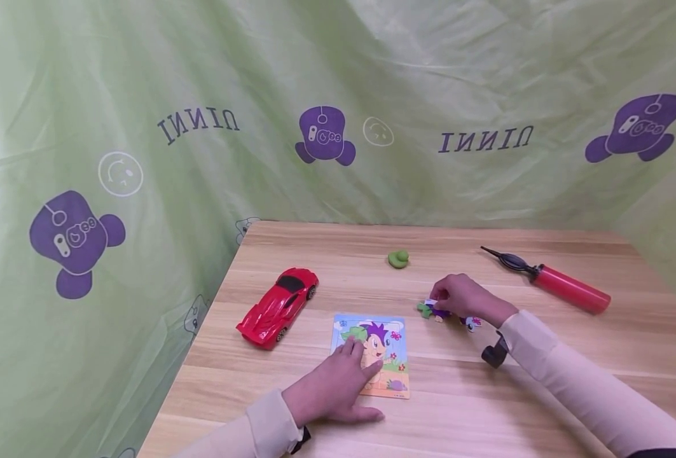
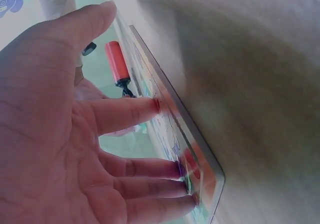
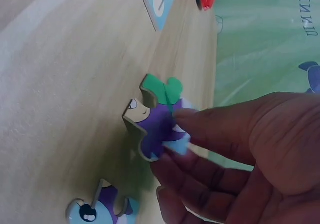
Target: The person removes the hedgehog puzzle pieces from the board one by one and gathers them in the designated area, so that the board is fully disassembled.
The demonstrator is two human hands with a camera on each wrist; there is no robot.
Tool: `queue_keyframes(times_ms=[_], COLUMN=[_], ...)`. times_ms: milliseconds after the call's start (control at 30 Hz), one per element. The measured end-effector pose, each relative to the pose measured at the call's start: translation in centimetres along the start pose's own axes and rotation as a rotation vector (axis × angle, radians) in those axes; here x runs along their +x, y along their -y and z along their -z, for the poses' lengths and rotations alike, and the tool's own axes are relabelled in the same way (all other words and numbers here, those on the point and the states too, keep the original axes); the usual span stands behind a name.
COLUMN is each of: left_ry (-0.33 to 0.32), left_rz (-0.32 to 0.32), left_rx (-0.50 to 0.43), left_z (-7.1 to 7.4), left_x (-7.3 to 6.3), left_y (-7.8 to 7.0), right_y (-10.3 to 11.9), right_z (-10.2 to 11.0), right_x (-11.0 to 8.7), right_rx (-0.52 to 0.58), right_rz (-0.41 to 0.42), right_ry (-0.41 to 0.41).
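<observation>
A square picture puzzle (image 1: 397,387) with a purple-haired cartoon hedgehog lies flat on the table. My left hand (image 1: 334,385) rests on its left part, covering some of the picture. In the left wrist view the fingertips (image 2: 172,169) of that hand touch the puzzle's face, fingers nearly straight and thumb spread away. To the right of the board, my right hand (image 1: 468,298) pinches a jigsaw piece (image 3: 152,119) coloured purple, green and light blue between thumb and fingers, tilted close over the table. Another jigsaw piece (image 3: 106,204), blue and purple with a printed eye, lies beside that hand.
A red toy car (image 1: 280,306) stands left of the puzzle. Farther back sits a small green rounded object (image 1: 398,258). At the right lies a red hand pump (image 1: 569,288) with a black nozzle. A green printed curtain (image 1: 406,184) hangs behind the table.
</observation>
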State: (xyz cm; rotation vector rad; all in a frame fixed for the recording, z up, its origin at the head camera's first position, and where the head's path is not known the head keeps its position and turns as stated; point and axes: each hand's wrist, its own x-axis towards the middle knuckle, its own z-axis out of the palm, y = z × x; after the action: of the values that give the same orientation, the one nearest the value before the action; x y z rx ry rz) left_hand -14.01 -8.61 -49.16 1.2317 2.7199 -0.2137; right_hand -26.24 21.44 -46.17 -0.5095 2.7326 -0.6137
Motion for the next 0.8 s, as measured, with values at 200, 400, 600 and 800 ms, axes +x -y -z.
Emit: queue_keyframes(times_ms=[200,400,600,800], left_ry=[-0.017,-0.079,-0.111,-0.132], left_rz=[0.02,0.021,0.035,0.056], left_rx=[-0.004,0.048,0.102,0.13], left_z=[-0.2,-0.4,-0.7,-0.7], left_x=[0.0,-0.1,0.0,-0.1], left_y=[0.1,0.1,0.0,-0.3], right_y=[0.6,2.2,4.7,8.2], right_z=[0.1,-0.4,-2.6,-5.2], right_x=[0.1,0.3,1.3,2.2], right_rx=[-0.052,-0.05,-0.034,-0.057], right_rz=[-0.016,0.045,0.18,0.375], right_ry=[-0.08,-0.072,-0.07,-0.081])
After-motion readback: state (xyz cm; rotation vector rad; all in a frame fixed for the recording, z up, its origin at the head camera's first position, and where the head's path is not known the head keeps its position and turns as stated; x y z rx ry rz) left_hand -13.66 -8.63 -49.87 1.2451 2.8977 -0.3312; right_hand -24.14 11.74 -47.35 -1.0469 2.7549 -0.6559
